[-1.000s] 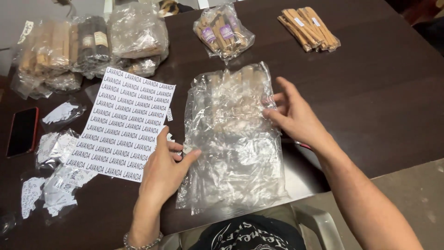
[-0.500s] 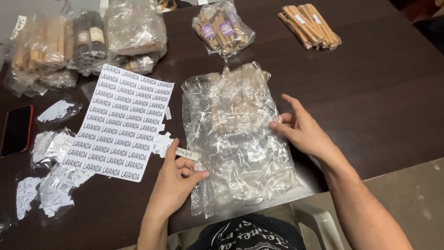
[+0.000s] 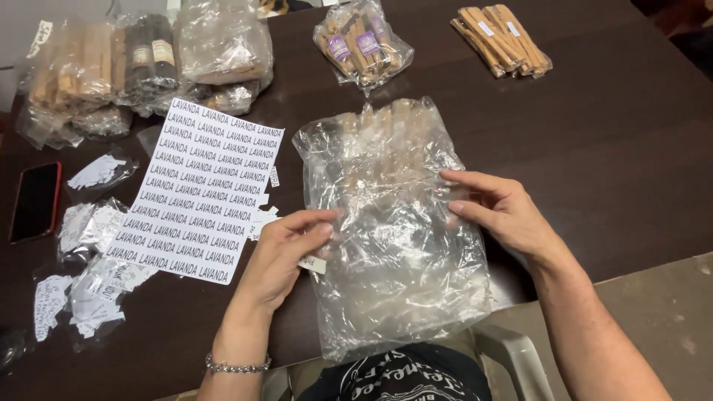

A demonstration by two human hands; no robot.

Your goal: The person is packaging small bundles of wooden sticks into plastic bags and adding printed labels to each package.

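Note:
A large crumpled clear plastic bag (image 3: 394,245) with pale wooden sticks inside lies on the dark table (image 3: 609,156), its lower end hanging over the near edge. My left hand (image 3: 286,249) pinches the bag's left side, and a small white paper label sits under its fingers. On the bag's right side, my right hand (image 3: 501,212) presses with fingers bent. A white sheet of printed labels (image 3: 197,189) lies just left of the bag.
Bags of wooden sticks stand at the back: a purple-labelled one (image 3: 362,44), a loose bundle (image 3: 501,38) at right, several clear bags (image 3: 141,63) at left. A red-edged phone (image 3: 33,200) and cut paper scraps (image 3: 89,260) lie at left. A chair arm (image 3: 512,356) shows below.
Both hands have shifted on the bag: the left moved up from its lower left edge to its side, the right slid down and inward. The bag sits slightly straighter.

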